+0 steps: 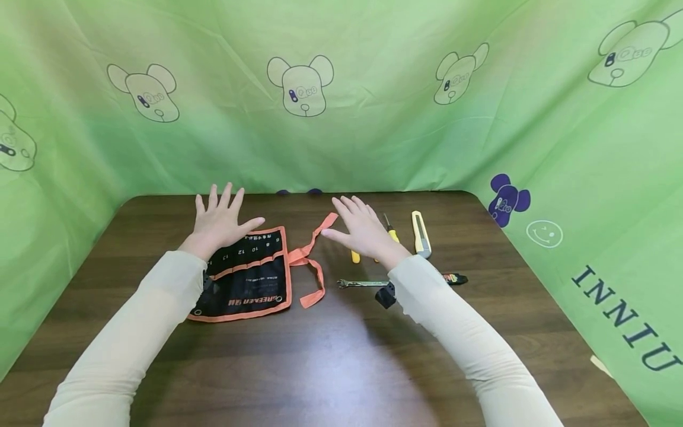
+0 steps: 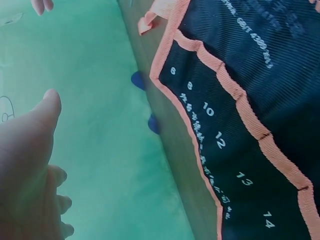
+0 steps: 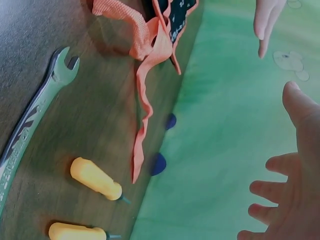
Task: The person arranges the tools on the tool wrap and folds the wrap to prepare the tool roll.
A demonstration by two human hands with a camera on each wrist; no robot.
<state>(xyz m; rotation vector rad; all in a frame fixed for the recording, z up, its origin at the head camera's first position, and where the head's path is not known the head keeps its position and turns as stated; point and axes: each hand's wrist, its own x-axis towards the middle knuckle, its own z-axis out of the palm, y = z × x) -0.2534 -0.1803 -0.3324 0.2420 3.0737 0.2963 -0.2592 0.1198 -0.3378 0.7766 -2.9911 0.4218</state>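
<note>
My left hand (image 1: 217,225) is held over the upper left of a black tool pouch (image 1: 256,281) with orange trim, its fingers spread and holding nothing. The pouch lies unrolled; its pockets carry sizes such as 10, 12 and 13, and an orange tie strap (image 1: 318,279) trails from its right side. Over the tools on the right, my right hand (image 1: 365,231) is also extended with nothing in it. Below it lie an open-end wrench (image 3: 30,117) and two yellow-handled screwdrivers (image 3: 95,177), partly hidden by the hand in the head view.
A yellow and grey utility knife (image 1: 421,235) lies right of the screwdrivers. Past my right sleeve shows the end of a black item with a coloured label (image 1: 455,279). A green printed curtain (image 1: 373,136) borders the brown wooden table (image 1: 320,367) at the back and sides.
</note>
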